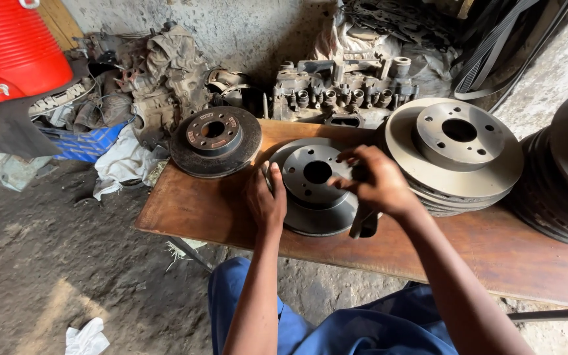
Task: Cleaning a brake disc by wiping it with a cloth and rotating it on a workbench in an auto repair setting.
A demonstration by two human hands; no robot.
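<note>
- Grey brake disc (313, 190) lies flat on the wooden worktop (198, 210), centre of frame, hub side up, centre bore and stud holes visible.
- Left hand (265, 200) sits on the disc's left rim, palm down, fingers (275, 176) curled over the edge and gripping it.
- Right hand (376, 181) is over the disc's right half, fingers (346, 158) bent and loose, tips touching the raised hub near the bore. Not clenched on anything I can see.
- Dark object (365, 225) pokes out under the right wrist at the disc's lower right edge; can't tell what it is, or whether the hand is holding it.
- Rusty dark brake disc (215, 141) lies flat on the worktop left of centre, just beside the grey one, apart from it.
- Stack of pale brake discs (458, 151) right of centre, top one hub up. Its left edge is right next to the grey disc; contact hidden by the right hand.
- Another dark stack of discs (560, 184) at right edge of frame, partly cut off.
- Cylinder head (343, 92) stands behind the worktop, top centre, against the rough wall.
- Grimy gearbox casing (165, 72) and rags, upper left of centre.
- Red cooler (11, 49) in top left corner, blue crate (83, 144) below it.
- Black belts (494, 52) hang at top right.
- Blue trousers (336, 329) at bottom centre; dirt floor (54, 263) lower left with a white scrap (87, 338) on it.
</note>
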